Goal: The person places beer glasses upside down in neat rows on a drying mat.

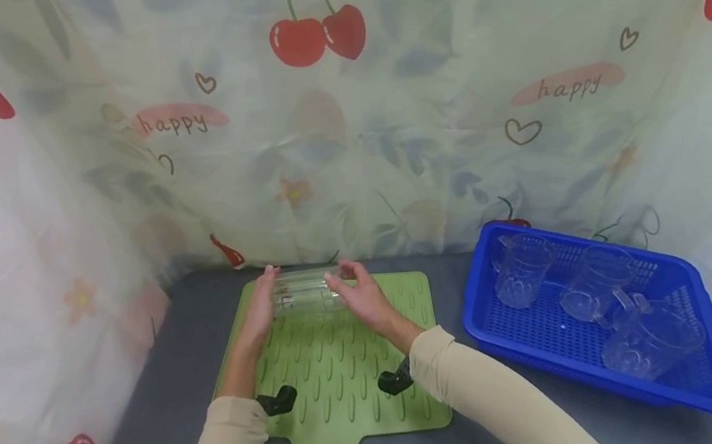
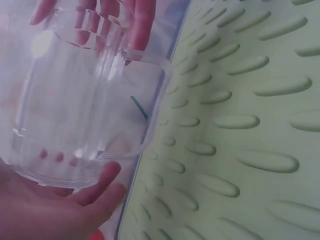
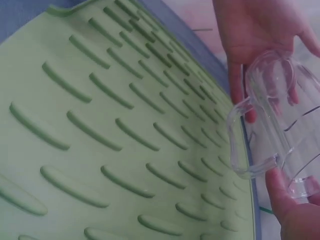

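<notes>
Between both hands, a clear mug (image 1: 302, 291) with a handle lies sideways above the green ridged drying mat (image 1: 327, 384). The left hand (image 1: 261, 310) supports one end, its fingers fairly straight; in the left wrist view this hand (image 2: 55, 205) is beside the mug's base. At the other end, the right hand (image 1: 363, 295) grips the mug with thumb and fingers. The mug's handle (image 2: 157, 105) points toward the mat in the left wrist view. In the right wrist view, right-hand fingers (image 3: 280, 195) touch the mug near its handle.
On the right stands a blue plastic basket (image 1: 483, 303) with three clear mugs (image 1: 523, 272) in it. The mat lies on a dark grey table (image 1: 150, 429). A cherry-printed curtain (image 1: 383, 131) hangs behind and at both sides.
</notes>
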A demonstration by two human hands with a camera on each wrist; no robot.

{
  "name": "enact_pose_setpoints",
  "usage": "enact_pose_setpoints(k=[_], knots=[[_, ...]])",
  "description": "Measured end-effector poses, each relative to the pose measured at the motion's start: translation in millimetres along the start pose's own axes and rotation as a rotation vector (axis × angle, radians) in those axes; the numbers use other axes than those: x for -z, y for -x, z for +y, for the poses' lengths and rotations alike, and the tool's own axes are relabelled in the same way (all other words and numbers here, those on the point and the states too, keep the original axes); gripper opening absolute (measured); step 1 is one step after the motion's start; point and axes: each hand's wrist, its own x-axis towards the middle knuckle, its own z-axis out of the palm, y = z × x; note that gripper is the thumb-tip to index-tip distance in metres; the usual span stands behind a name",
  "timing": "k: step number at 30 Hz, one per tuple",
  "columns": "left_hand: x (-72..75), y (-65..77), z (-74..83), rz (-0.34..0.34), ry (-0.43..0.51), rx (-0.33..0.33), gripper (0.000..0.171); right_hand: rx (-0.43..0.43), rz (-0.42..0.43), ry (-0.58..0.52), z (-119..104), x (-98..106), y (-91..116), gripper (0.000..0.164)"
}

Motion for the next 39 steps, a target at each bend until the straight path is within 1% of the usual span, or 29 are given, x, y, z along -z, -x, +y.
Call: enact_pose_setpoints(k=[4, 8, 11, 14, 17, 19, 23, 27, 31, 35, 39], knots=[[-2.3, 2.3, -4.1, 0.003, 0.087, 0.008, 0.079, -0.018, -0.005, -0.012, 0.7, -2.2, 1.5, 0.069], [-3.4, 2.0, -9.3, -0.017, 0.192, 0.045, 0.078, -0.011, -0.020, 0.000, -2.4, -4.1, 4.4, 0.067], [-3.9, 1.2, -11.7, -0.028, 0.244, 0.080, 0.076, -0.017, -0.030, 0.039, -3.9, -4.2, 5.9, 0.068], [-4.1, 0.6, -12.1, -0.025, 0.248, 0.088, 0.071, -0.031, -0.033, 0.098, -4.4, -2.6, 4.9, 0.071], [-4.8, 0.9, -10.4, -0.018, 0.244, 0.077, 0.068, -0.045, -0.035, 0.134, -5.6, -0.4, 3.3, 0.074], [-5.2, 1.4, -7.8, -0.011, 0.236, 0.077, 0.066, -0.052, -0.042, 0.135, -6.3, 0.9, 2.6, 0.075], [-5.5, 3.1, -6.4, 0.007, 0.213, 0.054, 0.065, -0.053, -0.059, 0.132, -7.3, 2.0, 2.6, 0.075], [-4.1, 3.6, -7.2, 0.023, 0.172, 0.008, 0.065, -0.048, -0.078, 0.116, -7.3, 2.8, 4.2, 0.072], [-1.6, 4.9, -4.3, 0.030, 0.157, -0.023, 0.064, -0.057, -0.102, 0.117, -7.9, 4.0, 6.1, 0.071], [1.1, 5.7, -1.1, 0.065, 0.162, -0.059, 0.064, -0.064, -0.113, 0.173, -8.9, 4.1, 7.5, 0.074], [3.8, 4.9, 0.0, 0.115, 0.111, -0.084, 0.066, -0.059, -0.124, 0.255, -8.4, 5.1, 9.3, 0.075]])
